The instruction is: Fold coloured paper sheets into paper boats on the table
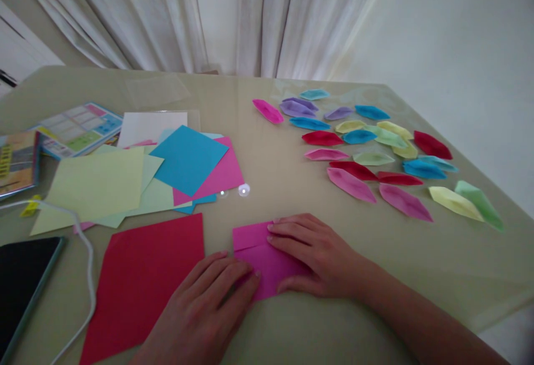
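A folded piece of magenta paper (267, 267) lies on the table in front of me, with a folded strip along its far edge. My right hand (315, 256) rests over its right side, fingers stretched flat on the paper and thumb apart near the lower edge. At the lower left edge, my left hand (212, 304) has its fingers bent, with thumb and fingertips close together on the paper; part of the paper is hidden beneath them. A red paper sheet (150, 281) lies flat to the left, partly behind my left hand.
Several folded paper boat-like shapes (352, 184) spread across the right. Loose blue (189, 159) and pale yellow sheets (95, 184) overlap at left. A white cable (89, 265), a dark-screened device (25, 292) and a booklet (19, 162) occupy the left edge. Curtains (167, 20) hang behind the table.
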### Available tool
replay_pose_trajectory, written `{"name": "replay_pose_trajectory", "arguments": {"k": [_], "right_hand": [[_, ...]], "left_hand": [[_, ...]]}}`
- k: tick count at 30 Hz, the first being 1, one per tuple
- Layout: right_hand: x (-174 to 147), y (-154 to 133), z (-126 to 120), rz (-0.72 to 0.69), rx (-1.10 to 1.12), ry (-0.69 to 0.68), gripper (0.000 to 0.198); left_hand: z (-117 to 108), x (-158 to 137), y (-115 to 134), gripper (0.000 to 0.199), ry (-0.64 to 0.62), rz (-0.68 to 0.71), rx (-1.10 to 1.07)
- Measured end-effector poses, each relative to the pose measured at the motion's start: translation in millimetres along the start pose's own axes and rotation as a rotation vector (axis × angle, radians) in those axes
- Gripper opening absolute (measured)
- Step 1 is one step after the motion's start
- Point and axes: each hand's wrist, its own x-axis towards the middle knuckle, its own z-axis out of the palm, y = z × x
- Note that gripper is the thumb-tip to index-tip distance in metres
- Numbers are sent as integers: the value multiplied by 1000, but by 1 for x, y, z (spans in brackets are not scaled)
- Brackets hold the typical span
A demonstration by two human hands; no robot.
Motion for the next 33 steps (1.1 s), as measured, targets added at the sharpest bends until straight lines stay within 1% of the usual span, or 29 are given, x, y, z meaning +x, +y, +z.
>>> {"name": "replay_pose_trajectory", "arguments": {"k": [4, 9, 12, 15, 17, 21, 24, 30, 33], "right_hand": [[0, -2, -1, -21, 3, -18, 69], [-1, -6, -4, -14, -14, -70, 74], [-1, -9, -5, -2, -29, -98, 66], [-1, -10, -5, -2, -43, -87, 52], [-1, -10, -4, -2, -53, -78, 47], [1, -11, -2, 17, -68, -46, 44], [1, -12, -2, 28, -64, -22, 42], [1, -11, 0, 53, -24, 8, 27], [2, -11, 3, 77, 0, 44, 24]], "left_hand": [[5, -10, -2, 41, -32, -32, 6], [2, -6, -3, 38, -22, -23, 10], [-1, -1, -3, 33, -20, -28, 16], [-3, 3, -2, 30, -1, -38, 10], [-4, 4, 0, 29, 3, -39, -1], [-5, 8, 1, 27, 25, -43, -12], [-6, 10, -1, 30, 57, -51, -13], [-3, 0, -5, 37, 65, -56, 32], [-2, -7, -7, 37, 32, -97, 52]]}}
